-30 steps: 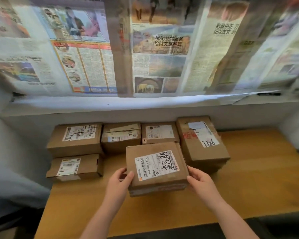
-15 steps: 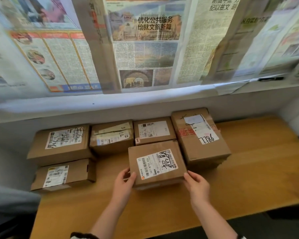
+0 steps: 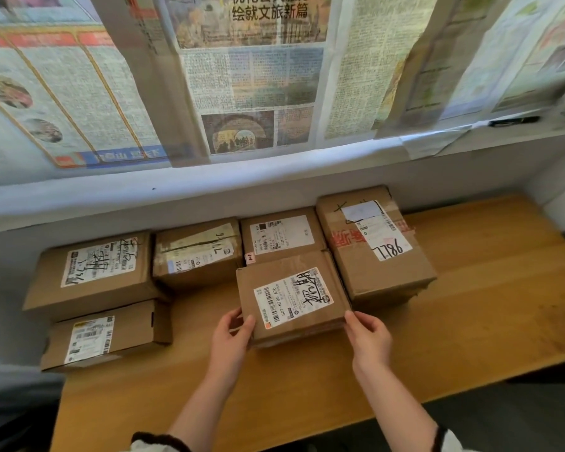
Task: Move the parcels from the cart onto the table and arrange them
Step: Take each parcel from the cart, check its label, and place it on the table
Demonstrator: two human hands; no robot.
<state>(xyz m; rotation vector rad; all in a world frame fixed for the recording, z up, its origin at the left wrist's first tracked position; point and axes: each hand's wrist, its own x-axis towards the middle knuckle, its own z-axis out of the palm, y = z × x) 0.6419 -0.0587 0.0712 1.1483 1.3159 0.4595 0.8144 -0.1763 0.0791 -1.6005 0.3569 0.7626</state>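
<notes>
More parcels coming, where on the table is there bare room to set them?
Free: wooden table right of the 7786 box, and the front strip. A smaller gap between the held parcel and low left box. Crowded along the wall.

Newspaper sheets [image 3: 252,76] printed in Chinese hang side by side over the window, light glowing through them. A white sill [image 3: 209,181] runs beneath, and a dark pen [image 3: 513,121] lies on it at the right.
</notes>
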